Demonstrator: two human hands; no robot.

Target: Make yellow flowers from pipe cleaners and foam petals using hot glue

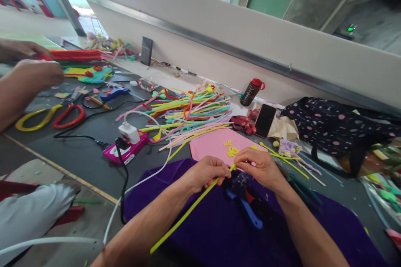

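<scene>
My left hand (pixel 206 173) and my right hand (pixel 261 167) meet over my purple-clad lap (pixel 200 221). Both pinch the top end of a long yellow-green pipe cleaner (pixel 184 217), which slants down to the lower left. A blue glue gun (pixel 246 208) lies on my lap just under the hands. Right behind them sits a pink sheet (pixel 213 144) with small yellow scraps (pixel 231 150) on it.
A heap of coloured pipe cleaners (pixel 191 114) lies mid-table. A pink power strip (pixel 127 150) with a white plug and cables sits left of it. Red and yellow scissors (pixel 52 117), another person's hands (pixel 34 71), a bottle (pixel 250 91), a phone (pixel 265 120) and a dotted bag (pixel 335 127) surround them.
</scene>
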